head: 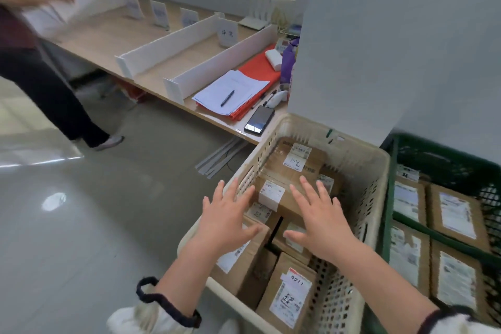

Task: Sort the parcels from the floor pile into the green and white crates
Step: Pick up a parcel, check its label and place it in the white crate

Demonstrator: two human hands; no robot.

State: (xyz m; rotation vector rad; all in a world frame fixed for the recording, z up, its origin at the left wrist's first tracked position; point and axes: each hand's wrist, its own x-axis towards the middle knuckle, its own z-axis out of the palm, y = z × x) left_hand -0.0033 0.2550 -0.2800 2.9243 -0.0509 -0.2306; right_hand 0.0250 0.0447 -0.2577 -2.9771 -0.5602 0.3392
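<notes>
The white crate (360, 160) stands in front of me, filled with several brown cardboard parcels bearing white labels. One parcel (284, 195) lies on top in the middle. My left hand (226, 221) hovers over the crate's left rim with fingers spread and holds nothing. My right hand (320, 218) is spread flat above the parcels inside the crate, also holding nothing. The green crate (391, 206) stands to the right, holding several flat labelled parcels (455, 215). The floor pile is out of view.
A long wooden table (173, 62) with white dividers, papers, a pen and a phone (259, 120) runs behind the white crate. Another person (40, 62) stands at the far left by the table. A grey wall corner (379, 49) rises behind the crates. Shiny grey floor (95, 225) lies at left.
</notes>
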